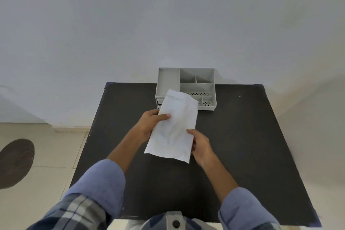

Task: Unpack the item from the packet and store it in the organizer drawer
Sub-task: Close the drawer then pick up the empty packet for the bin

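A flat white packet (173,127) is held above the black table, tilted with its sealed top toward the organizer. My left hand (151,121) grips its left edge, thumb lying on top. My right hand (200,145) holds its lower right edge. The grey organizer (186,87) stands at the table's far edge against the wall, with several open compartments on top. Its drawer front at the lower left is mostly hidden behind the packet. The item inside the packet cannot be seen.
The black table (242,136) spreads out around my hands. A white wall rises right behind the organizer. A tiled floor with a dark round mat (15,162) lies to the left.
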